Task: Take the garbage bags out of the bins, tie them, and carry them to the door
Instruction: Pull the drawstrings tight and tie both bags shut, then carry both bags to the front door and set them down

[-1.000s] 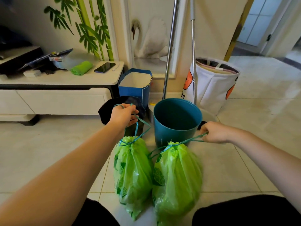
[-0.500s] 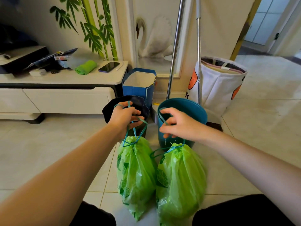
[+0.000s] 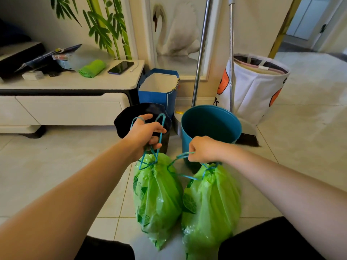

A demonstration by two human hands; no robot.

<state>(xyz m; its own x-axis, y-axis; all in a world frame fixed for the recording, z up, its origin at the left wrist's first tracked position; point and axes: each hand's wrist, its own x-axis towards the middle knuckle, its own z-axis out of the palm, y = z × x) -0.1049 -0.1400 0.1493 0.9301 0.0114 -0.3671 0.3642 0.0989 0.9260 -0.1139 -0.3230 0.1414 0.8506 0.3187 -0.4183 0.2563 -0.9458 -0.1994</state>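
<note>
Green bags' (image 3: 159,199) drawstrings (image 3: 150,158) in both closed hands (image 3: 144,132).

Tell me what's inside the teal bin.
The teal bin shows only bare teal inner wall, no liner. Its bottom is hidden by its near rim and the right hand.

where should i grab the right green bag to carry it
Probably by its blue drawstring, not the plastic. The right green bag is cinched at the neck, so come from above and hook the fingers through the loop trailing left of the right hand, as the left hand does with its bag.
</note>
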